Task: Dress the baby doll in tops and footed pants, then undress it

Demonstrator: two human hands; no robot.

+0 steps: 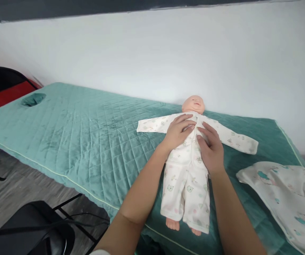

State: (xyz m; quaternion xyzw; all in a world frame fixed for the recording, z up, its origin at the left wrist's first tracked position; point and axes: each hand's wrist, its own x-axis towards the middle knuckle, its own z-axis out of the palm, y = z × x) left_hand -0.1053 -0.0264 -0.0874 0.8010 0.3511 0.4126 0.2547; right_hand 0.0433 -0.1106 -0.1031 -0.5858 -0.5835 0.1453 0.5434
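Observation:
A baby doll (193, 105) lies on its back on the green quilted cover (88, 141), head toward the wall. It wears a white printed top (155, 124) with long sleeves spread to both sides, and matching white trousers (173, 191); its bare feet stick out below. My left hand (179, 131) rests on the chest of the top, fingers stretched and apart. On the other side of the front seam, my right hand (212, 148) touches the top with its fingers slightly bent and spread. The doll's hands are hidden inside the sleeves.
A white printed cloth (288, 198) lies crumpled at the right side of the bed. The cover has a round hole (33, 100) near its left end. Black chairs stand at lower left (35, 226) and far left (6, 85). A white wall (142, 56) runs behind.

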